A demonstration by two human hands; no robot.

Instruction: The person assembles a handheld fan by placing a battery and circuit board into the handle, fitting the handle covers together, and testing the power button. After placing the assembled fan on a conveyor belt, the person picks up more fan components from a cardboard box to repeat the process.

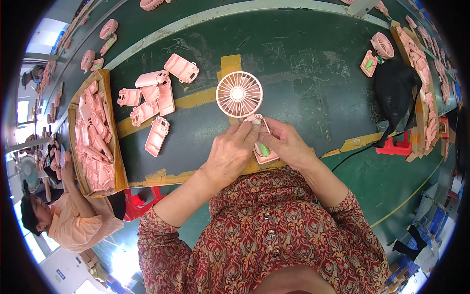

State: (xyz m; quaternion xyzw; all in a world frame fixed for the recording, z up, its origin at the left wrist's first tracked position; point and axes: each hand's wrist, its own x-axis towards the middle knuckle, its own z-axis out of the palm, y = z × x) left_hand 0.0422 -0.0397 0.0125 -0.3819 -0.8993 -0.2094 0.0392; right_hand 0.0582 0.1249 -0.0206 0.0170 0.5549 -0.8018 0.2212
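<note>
A small pink handheld fan (239, 94) lies at the near edge of the bench, its round grille away from me. Its opened handle shell (265, 158) shows a green battery cell (264, 149) and a thin wire inside. My left hand (233, 151) is closed, fingertips pinched at the neck just under the grille. What lies between those fingertips is hidden. My right hand (290, 148) grips the side of the handle, thumb and fingers closed round its upper part. Left of the fan, several loose pink handle shells (157, 136) are scattered on the bench.
A cardboard box (119, 161) full of pink shells stands at the left. At the right are a black bag (395, 93), another fan (382, 45) and a second box of shells (424, 73). A co-worker (81, 215) sits at the left. Red stools (395, 145) stand below the bench.
</note>
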